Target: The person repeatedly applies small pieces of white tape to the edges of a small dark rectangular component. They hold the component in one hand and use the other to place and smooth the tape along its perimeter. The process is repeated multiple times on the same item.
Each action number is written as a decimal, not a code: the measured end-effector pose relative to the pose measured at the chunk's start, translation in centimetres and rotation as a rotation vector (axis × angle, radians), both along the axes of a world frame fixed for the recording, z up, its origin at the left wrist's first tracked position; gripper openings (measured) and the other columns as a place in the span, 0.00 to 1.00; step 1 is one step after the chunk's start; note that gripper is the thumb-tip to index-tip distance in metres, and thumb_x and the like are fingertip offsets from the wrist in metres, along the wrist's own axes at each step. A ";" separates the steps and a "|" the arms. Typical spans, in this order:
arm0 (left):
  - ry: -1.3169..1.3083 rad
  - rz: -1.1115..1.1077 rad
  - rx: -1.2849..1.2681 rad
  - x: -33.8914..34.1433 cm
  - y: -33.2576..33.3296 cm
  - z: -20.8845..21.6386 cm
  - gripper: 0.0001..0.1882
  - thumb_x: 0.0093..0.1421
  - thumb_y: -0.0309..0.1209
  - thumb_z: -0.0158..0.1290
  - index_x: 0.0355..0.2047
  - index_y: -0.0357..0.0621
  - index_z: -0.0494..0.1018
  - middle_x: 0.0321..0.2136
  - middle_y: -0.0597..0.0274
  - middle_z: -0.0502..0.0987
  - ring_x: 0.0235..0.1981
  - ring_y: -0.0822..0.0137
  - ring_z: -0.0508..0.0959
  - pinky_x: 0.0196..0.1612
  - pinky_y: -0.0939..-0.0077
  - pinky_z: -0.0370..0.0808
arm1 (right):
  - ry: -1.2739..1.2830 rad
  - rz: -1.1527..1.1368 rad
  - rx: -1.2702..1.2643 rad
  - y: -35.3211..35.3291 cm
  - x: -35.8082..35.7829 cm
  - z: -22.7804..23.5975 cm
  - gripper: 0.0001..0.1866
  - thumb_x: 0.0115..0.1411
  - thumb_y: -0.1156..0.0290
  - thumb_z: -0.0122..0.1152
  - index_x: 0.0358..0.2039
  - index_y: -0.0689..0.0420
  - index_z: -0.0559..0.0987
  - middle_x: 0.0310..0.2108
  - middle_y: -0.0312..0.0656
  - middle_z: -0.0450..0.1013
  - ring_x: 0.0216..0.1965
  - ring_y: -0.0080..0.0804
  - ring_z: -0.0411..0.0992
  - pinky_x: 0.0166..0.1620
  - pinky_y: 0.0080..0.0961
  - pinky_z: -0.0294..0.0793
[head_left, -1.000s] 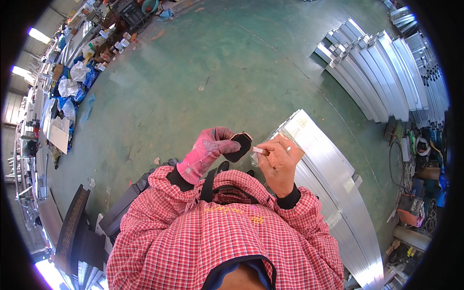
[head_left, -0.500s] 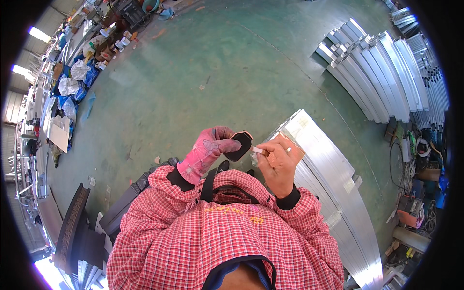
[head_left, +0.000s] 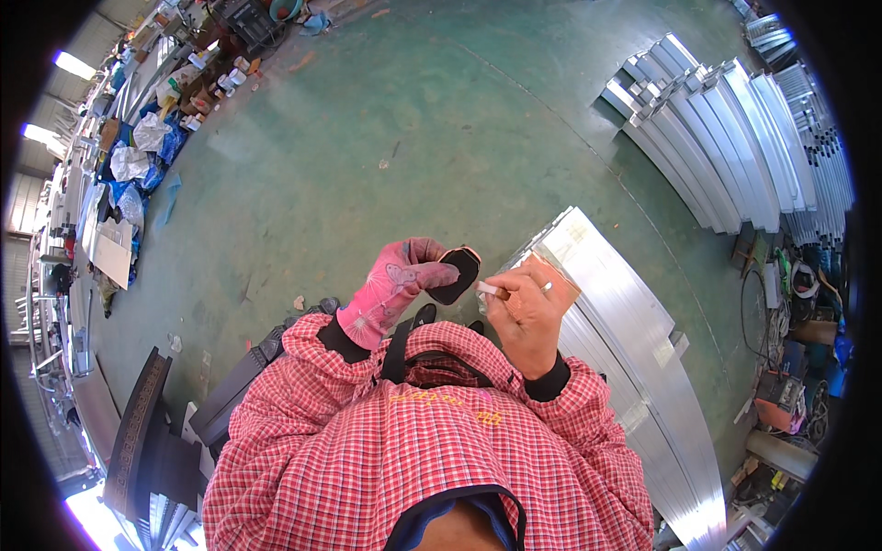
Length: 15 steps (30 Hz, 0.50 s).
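Observation:
My left hand (head_left: 397,280) wears a pink patterned glove and pinches a small flat black piece with a rounded end and a thin orange-pink edge (head_left: 457,277). My bare right hand (head_left: 525,317), a ring on one finger, grips a short white stick-like piece (head_left: 490,289) between thumb and fingers. Its tip points at the black piece, with a small gap between the two. Both hands are raised in front of my body. Behind the right hand, an orange-brown sheet (head_left: 554,278) lies at the end of a stack of long silver metal profiles (head_left: 634,340).
More silver profiles (head_left: 726,138) are piled at the far right. Cables and a red-and-black box (head_left: 779,404) lie along the right edge. Dark profiles (head_left: 138,432) stand at the lower left. Bags, jars and scraps (head_left: 138,165) line the far left of the green floor (head_left: 367,138).
My right hand has shifted very slightly, and the white piece has tilted a little. The left hand and black piece stay almost where they were.

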<state>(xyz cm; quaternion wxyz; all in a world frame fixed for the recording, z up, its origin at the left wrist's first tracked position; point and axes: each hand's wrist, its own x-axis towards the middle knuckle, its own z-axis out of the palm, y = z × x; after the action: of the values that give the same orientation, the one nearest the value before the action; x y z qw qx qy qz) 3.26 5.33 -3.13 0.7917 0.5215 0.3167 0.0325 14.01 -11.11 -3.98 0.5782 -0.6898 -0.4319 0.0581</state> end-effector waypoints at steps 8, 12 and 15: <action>0.010 -0.006 0.010 0.3 0.1 0.2 0.13 0.48 0.28 0.59 0.33 0.34 0.73 0.27 0.61 0.78 0.26 0.72 0.77 0.33 0.80 0.74 | 0.051 -0.038 -0.013 0.3 0.1 -0.3 0.11 0.43 0.84 0.61 0.29 0.59 0.77 0.25 0.39 0.70 0.27 0.33 0.68 0.33 0.27 0.67; 0.009 0.005 0.012 0.3 0.2 0.1 0.13 0.48 0.28 0.60 0.32 0.35 0.73 0.26 0.61 0.78 0.26 0.72 0.77 0.33 0.80 0.74 | 0.048 -0.014 -0.009 0.4 -0.1 0.0 0.11 0.43 0.83 0.61 0.29 0.59 0.77 0.25 0.39 0.70 0.27 0.33 0.69 0.33 0.26 0.67; 0.008 0.011 0.003 0.4 0.2 0.2 0.13 0.48 0.28 0.60 0.32 0.35 0.73 0.26 0.61 0.78 0.26 0.72 0.77 0.32 0.80 0.73 | 0.016 -0.017 -0.009 0.3 -0.1 -0.4 0.11 0.42 0.83 0.61 0.29 0.59 0.77 0.25 0.38 0.70 0.27 0.33 0.69 0.34 0.27 0.67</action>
<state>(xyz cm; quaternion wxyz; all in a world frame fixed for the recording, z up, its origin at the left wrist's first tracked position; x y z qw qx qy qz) 3.64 5.48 -2.91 0.7895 0.5208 0.3227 0.0355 13.89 -10.85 -4.35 0.5789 -0.6956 -0.4212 0.0607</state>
